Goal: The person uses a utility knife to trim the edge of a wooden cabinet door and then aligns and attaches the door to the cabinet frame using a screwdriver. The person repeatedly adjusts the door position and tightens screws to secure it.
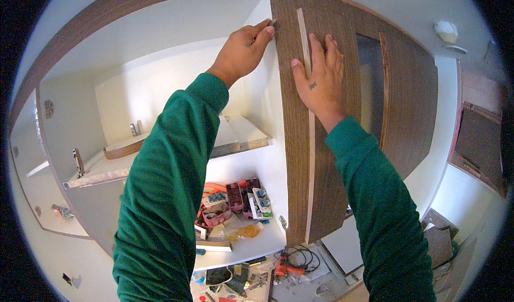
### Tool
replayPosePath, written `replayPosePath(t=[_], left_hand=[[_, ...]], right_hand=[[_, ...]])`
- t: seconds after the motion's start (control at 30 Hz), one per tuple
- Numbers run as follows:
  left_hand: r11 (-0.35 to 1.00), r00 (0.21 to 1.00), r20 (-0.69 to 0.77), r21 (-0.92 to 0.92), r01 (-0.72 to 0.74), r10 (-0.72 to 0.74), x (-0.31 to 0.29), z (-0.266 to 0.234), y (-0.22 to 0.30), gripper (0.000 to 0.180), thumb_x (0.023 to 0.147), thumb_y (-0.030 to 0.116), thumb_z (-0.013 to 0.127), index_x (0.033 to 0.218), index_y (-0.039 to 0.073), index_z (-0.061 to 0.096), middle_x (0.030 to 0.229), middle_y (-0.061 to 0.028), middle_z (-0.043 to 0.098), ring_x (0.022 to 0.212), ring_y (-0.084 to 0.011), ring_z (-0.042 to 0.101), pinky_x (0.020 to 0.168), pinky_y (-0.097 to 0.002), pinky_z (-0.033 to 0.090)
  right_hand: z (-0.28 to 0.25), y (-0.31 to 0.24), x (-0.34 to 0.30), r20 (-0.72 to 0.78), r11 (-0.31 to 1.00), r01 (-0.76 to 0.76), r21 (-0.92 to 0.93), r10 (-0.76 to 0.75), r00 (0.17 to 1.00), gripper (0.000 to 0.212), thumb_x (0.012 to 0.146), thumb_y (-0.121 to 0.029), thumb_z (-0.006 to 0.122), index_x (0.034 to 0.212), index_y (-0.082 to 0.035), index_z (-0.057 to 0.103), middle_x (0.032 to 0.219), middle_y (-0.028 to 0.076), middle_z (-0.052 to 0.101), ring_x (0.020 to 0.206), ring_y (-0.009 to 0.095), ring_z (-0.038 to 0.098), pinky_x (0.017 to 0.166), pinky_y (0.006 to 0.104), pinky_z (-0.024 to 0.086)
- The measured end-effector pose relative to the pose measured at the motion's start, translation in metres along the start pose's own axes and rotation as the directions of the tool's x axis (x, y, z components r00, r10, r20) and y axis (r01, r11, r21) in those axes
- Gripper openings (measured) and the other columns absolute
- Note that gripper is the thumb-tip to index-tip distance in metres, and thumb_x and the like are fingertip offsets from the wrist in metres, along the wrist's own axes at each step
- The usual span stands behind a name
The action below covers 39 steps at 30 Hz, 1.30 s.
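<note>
My left hand (243, 50) is closed in a pinch on a small flat grey piece (273, 22), too little of which shows to tell its kind. It is held against the upper edge of a brown wood-grain panel (292, 141), beside the white inside of an open cabinet. My right hand (323, 82) lies open on the panel, fingers stretched upward, over a narrow pale strip (311, 173) that runs down the panel. Both forearms are in green sleeves.
Within the cabinet, a shelf (251, 133) carries loose boards. Below it are pink boxes (217, 215) of small parts and a yellowish bottle (249, 231). Lower down lie an orange power tool (289, 266) with a black cord and scattered items. A dark opening (369, 88) breaks the panelling at right.
</note>
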<state>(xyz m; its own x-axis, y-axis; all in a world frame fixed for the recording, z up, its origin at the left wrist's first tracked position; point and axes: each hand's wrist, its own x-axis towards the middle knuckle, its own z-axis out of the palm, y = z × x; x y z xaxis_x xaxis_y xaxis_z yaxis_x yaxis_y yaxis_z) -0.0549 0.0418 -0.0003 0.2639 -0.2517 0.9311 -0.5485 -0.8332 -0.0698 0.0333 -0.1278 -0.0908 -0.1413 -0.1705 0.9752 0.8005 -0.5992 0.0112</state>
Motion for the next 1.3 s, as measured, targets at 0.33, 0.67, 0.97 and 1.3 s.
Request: replayPosePath(t=[0.33,0.67,0.97,1.3], left_hand=[[0.991,0.994,-0.071,0.11,-0.07,0.079,0.001,0.006,0.001,0.055,0.105,0.041,0.045,0.132,-0.004,0.061,0.107,-0.0335,0.066,0.104,-0.0462,0.065,0.093,-0.0455,0.051],[0.98,0.993,-0.106,0.196,-0.022,0.043,0.0,0.011,0.017,0.053,0.105,0.039,0.043,0.131,-0.003,0.061,0.103,-0.0335,0.066,0.102,-0.0478,0.064,0.092,-0.0499,0.05],[0.983,0.991,-0.131,0.182,0.0,0.024,-0.003,0.013,0.02,0.054,0.105,0.039,0.044,0.13,-0.004,0.061,0.099,-0.0333,0.067,0.097,-0.048,0.065,0.089,-0.049,0.051],[0.996,0.979,-0.195,0.078,-0.042,0.056,-0.006,0.018,0.016,0.054,0.104,0.04,0.048,0.128,-0.005,0.063,0.097,-0.0324,0.067,0.096,-0.0454,0.067,0.087,-0.0453,0.052]], right_hand=[[0.003,0.0,-0.001,0.001,1.0,-0.005,-0.008,0.005,1.0,0.067,0.092,-0.038,0.062,0.149,-0.008,0.042,0.153,0.03,0.034,0.145,0.048,0.029,0.12,0.0596,0.02],[0.001,-0.001,0.001,0.003,1.0,-0.007,-0.024,0.007,1.0,0.067,0.092,-0.037,0.062,0.149,-0.008,0.042,0.153,0.03,0.035,0.144,0.048,0.031,0.12,0.0598,0.02],[0.001,0.0,0.0,0.003,1.0,0.002,-0.019,-0.002,1.0,0.068,0.092,-0.037,0.063,0.15,-0.008,0.041,0.153,0.03,0.034,0.145,0.048,0.03,0.12,0.0594,0.02],[0.002,0.001,0.0,0.017,1.0,-0.001,-0.015,0.001,1.0,0.067,0.092,-0.037,0.063,0.149,-0.008,0.042,0.154,0.031,0.033,0.145,0.049,0.029,0.12,0.0599,0.02]])
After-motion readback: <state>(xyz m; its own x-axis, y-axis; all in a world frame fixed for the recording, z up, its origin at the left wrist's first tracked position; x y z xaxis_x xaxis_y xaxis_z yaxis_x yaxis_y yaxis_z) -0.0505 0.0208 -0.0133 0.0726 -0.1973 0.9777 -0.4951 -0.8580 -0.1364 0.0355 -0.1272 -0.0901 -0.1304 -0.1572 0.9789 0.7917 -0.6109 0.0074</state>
